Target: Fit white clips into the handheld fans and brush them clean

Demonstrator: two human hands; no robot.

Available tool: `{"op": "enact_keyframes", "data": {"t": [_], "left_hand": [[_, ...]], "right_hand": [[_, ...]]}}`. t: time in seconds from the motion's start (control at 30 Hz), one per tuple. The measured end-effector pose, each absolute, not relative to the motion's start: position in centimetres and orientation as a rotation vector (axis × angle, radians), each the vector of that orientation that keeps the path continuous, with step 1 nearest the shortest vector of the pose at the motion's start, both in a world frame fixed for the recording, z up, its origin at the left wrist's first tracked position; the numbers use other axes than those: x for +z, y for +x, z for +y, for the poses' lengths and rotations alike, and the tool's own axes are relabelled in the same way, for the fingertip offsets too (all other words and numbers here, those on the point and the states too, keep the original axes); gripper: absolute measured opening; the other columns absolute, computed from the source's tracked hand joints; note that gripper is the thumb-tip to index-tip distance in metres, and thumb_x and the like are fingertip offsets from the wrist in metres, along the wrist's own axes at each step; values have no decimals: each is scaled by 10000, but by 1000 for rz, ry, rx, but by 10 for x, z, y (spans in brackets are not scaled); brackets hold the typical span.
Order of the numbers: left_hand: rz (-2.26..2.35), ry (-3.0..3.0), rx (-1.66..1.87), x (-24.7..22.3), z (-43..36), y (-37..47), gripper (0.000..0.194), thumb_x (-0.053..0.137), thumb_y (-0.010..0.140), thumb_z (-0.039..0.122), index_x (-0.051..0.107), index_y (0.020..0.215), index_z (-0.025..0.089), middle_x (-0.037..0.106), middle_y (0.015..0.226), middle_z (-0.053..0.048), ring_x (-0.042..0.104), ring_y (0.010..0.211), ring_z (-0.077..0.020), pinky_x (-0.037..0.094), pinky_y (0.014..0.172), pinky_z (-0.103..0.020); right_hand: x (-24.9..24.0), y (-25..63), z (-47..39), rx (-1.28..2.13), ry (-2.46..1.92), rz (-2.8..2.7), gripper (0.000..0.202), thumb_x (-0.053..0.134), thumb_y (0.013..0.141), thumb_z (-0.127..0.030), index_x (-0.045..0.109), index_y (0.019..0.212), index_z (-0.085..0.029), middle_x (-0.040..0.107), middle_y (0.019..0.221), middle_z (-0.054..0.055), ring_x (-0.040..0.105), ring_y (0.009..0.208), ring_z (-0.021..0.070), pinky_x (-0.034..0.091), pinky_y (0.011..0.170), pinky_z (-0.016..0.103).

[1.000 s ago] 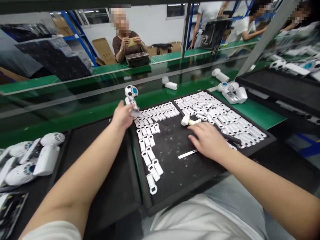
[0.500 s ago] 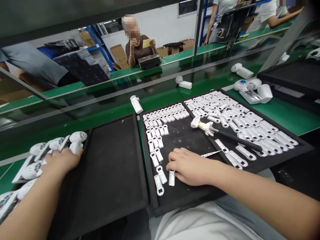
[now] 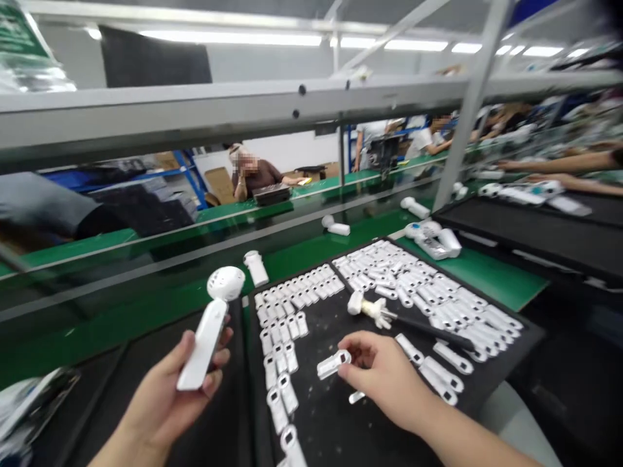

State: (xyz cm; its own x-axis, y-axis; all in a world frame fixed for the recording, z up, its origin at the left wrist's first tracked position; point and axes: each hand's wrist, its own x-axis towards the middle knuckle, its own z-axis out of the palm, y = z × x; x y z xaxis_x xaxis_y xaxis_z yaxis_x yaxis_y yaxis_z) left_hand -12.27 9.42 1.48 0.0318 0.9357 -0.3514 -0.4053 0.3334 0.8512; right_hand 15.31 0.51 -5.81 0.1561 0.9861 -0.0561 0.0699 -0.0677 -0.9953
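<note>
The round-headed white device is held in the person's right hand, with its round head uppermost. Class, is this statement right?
Wrong hand: the head camera view shows the round-headed white device in the person's left hand. Its round head is indeed uppermost.

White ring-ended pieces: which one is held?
The white piece pinched in the right hand; the other pieces lie in the black tray.

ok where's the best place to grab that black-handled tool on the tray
Probably the black handle, coming from above and the right: it is long, slim and slants that way, while the other end is a lumpy pale mass. Pinch across its width, since white pieces lie close alongside. The right hand would first need to set down its held part.
</note>
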Motion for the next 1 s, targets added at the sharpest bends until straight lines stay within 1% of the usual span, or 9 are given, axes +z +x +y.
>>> {"op": "enact_keyframes", "data": {"t": [0.1, 0.17, 0.23, 0.33, 0.43, 0.53, 0.6, 0.8, 1.0], "left_hand": [[967, 667, 971, 3, 98, -71, 336, 766, 662, 141, 655, 979, 152, 665, 874, -82, 595, 631, -148, 439, 421, -182], [951, 859, 900, -2, 99, -40, 303, 827, 635, 203, 666, 882, 134, 630, 738, -48, 566, 565, -138, 460, 433, -204], [909, 1042, 824, -4, 98, -15, 333, 852, 641, 312, 686, 858, 121, 645, 735, -61, 577, 572, -149, 518, 516, -245], [841, 1118, 707, -6, 92, 9, 524, 846, 659, 383, 680, 1106, 165, 702, 982, -108, 651, 748, -216, 565, 665, -311], [759, 1064, 663, -11, 82, 18, 640, 761, 746, 370, 556, 1334, 222, 695, 991, -101, 637, 724, -211, 543, 629, -315], [643, 1058, 672, -20, 73, 20, 641, 711, 766, 366, 522, 1357, 205, 674, 1008, -113, 613, 715, -205, 511, 574, -299], [599, 1150, 705, -25, 70, 19, 651, 760, 725, 375, 542, 1315, 205, 656, 1065, -112, 607, 754, -202, 498, 564, -279], [716, 1345, 743, -24, 63, 19, 860, 877, 552, 195, 498, 1325, 206, 669, 1102, -97, 639, 969, -241, 518, 797, -277], [866, 1427, 738, -23, 54, 24, 921, 795, 543, 66, 464, 1380, 259, 626, 1259, -91, 626, 1077, -268, 521, 817, -281]], "right_hand": [[-50, 158, 4, 1086, -1285, -923, 388, 764, 600, -394, 738, 904, -155, 646, 722, 19, 592, 706, 171, 485, 680, 293], [-42, 163, 2, 1055, -1243, -835, 401, 793, 579, -394, 725, 891, -152, 610, 673, -3, 573, 661, 156, 478, 662, 293], [-36, 167, 1, 1040, -1182, -743, 397, 825, 546, -356, 673, 860, -165, 586, 664, -23, 561, 631, 143, 482, 633, 287], [-32, 170, -1, 1010, -1101, -672, 392, 845, 520, -325, 588, 780, -183, 567, 656, -41, 559, 611, 130, 501, 610, 280], [-31, 167, 0, 971, -1105, -697, 373, 842, 552, -361, 600, 760, -168, 574, 623, -41, 571, 564, 122, 498, 591, 276], [-32, 163, 1, 953, -1126, -679, 422, 873, 518, -402, 634, 764, -158, 616, 625, -24, 594, 555, 136, 517, 582, 289], [-33, 161, 1, 950, -1131, -643, 455, 891, 492, -430, 637, 758, -161, 632, 634, -17, 608, 572, 148, 540, 579, 299], [-34, 158, 3, 992, -1129, -642, 453, 909, 483, -405, 662, 765, -150, 676, 673, 6, 635, 593, 158, 561, 593, 299], [-42, 148, 3, 941, -1168, -673, 341, 876, 557, -371, 712, 768, -160, 708, 721, 36, 668, 686, 196, 565, 666, 319]]}}
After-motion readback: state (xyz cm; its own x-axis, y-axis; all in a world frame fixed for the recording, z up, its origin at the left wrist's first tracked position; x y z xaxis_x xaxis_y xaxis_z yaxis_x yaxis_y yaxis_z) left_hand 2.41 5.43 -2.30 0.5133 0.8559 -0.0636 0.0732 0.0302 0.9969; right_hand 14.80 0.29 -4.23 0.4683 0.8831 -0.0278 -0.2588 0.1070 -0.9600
